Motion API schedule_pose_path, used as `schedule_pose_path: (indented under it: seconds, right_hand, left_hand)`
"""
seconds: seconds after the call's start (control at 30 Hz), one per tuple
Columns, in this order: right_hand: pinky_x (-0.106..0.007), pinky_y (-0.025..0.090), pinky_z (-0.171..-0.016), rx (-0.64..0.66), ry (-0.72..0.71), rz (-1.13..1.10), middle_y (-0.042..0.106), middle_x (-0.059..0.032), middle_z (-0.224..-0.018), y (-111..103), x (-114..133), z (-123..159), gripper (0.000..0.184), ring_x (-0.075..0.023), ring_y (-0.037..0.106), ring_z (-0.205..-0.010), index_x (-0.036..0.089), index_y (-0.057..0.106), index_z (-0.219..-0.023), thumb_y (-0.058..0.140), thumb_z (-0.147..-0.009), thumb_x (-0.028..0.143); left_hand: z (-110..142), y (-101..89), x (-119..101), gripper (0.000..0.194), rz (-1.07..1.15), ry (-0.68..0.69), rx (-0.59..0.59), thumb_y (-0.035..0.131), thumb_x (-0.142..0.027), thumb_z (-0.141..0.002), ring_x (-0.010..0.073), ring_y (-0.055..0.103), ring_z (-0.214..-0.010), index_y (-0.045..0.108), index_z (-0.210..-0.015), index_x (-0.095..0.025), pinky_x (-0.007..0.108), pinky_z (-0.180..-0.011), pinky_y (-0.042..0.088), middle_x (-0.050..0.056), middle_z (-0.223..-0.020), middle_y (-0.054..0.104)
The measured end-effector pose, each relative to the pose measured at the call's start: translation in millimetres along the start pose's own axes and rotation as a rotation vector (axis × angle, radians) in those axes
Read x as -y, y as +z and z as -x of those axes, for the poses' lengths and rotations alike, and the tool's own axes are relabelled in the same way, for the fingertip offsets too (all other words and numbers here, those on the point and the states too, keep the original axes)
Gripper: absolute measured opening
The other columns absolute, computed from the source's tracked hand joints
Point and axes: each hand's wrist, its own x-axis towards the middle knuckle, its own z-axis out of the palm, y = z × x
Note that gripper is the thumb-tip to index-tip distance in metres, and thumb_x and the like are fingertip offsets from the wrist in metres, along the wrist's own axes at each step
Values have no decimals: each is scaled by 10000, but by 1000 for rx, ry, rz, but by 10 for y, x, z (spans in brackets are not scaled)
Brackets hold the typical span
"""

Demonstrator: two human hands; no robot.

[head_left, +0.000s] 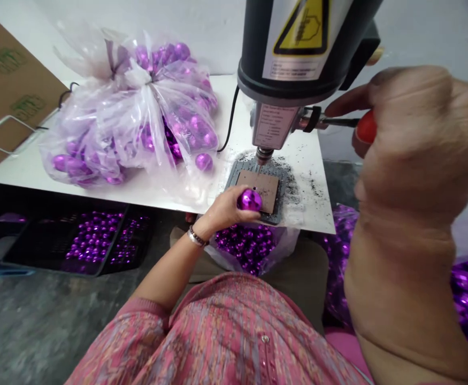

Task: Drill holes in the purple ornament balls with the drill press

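1. Left hand (229, 208) at the centre of the frame, and it had a shiny purple ball (250, 200) pinched between thumb and fingers, right at the near-left part of a brown board (269, 188); whether ball touched board, I couldn't tell.
2. Over on the right, large and close, came the right hand (422, 128), curled around the red knob (366, 127) of the drill press (253, 48)'s lever (340, 122).
3. Just above the ball in the frame hung the drill chuck (264, 154), pointing down at the board, which lay on a grey base plate (234, 175).
4. Dark shavings (293, 188) littered the white tabletop (169, 199) to the plate's right.
5. Upper left, knotted plastic bags (137, 112) bulged with more purple balls!
6. Lower centre, an open plastic bag (288, 246) brimmed with purple pieces; at left, a black crate (37, 243) held plenty more.
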Motion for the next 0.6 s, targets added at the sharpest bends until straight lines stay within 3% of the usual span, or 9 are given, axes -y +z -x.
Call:
schedule_pose_path:
  seconds: [0.1, 0.17, 0.23, 0.3, 0.37, 0.4, 0.47, 0.6]
  right_hand:
    - [-91, 354, -594, -21, -29, -41, 497, 38, -557, 37, -48, 36, 326, 53, 483, -579, 83, 632, -641, 440, -880, -27]
    - [-99, 367, -605, -39, -66, -62, 463, 33, -539, 47, -99, 60, 344, 48, 481, -580, 87, 567, -590, 450, -909, 32]
    - [-96, 418, -666, -33, -88, -66, 494, 28, -566, 41, -133, 75, 357, 40, 539, -642, 83, 526, -574, 450, -922, 65]
    - [-98, 423, -689, -29, -96, -66, 506, 30, -581, 29, -152, 84, 334, 42, 551, -668, 79, 555, -600, 443, -913, 56]
    - [-111, 396, -668, -22, -100, -87, 511, 26, -595, 22, -169, 94, 318, 46, 532, -663, 75, 575, -619, 437, -905, 61]
    - [-122, 396, -658, -22, -111, -109, 498, 20, -589, 22, -181, 100, 328, 42, 523, -652, 74, 558, -602, 434, -906, 84]
    - [-144, 435, -664, -18, -158, -161, 475, 7, -574, 29, -213, 113, 359, 20, 546, -662, 80, 486, -549, 430, -897, 143]
    - [-166, 505, -750, -21, -201, -213, 436, 14, -557, 47, -293, 149, 411, 17, 592, -699, 76, 434, -538, 444, -917, 234]
  left_hand:
    - [214, -74, 65, 755, 74, 51, 178, 974, -386, -560, 267, 682, -1020, 706, -1245, -216, 411, -940, 557, 102, -1189, 724]
    - [257, -158, 158, 714, 127, -8, 92, 944, -400, -616, 233, 683, -937, 698, -1261, -219, 386, -882, 571, 107, -1203, 715]
    - [207, -297, 303, 486, 137, -116, -183, 791, -404, -808, 197, 673, -871, 691, -1242, -208, 365, -860, 571, 96, -1140, 723]
    - [80, -492, 485, 307, 91, -228, -538, 588, -322, -941, 192, 674, -890, 686, -1204, -197, 357, -881, 566, 92, -1093, 723]
    - [-91, -715, 673, 308, 29, -314, -799, 506, -196, -926, 211, 677, -961, 681, -1179, -190, 353, -887, 564, 105, -1122, 715]
    - [-181, -823, 757, 327, 5, -349, -851, 506, -141, -886, 223, 678, -985, 686, -1156, -182, 353, -883, 563, 110, -1116, 718]
    - [-347, -998, 887, 328, -35, -420, -781, 543, -72, -793, 244, 681, -969, 707, -1063, -159, 358, -871, 552, 102, -985, 734]
    - [-577, -1103, 967, 226, -16, -468, -455, 627, -71, -702, 231, 666, -772, 718, -898, -139, 351, -771, 543, 54, -726, 700]
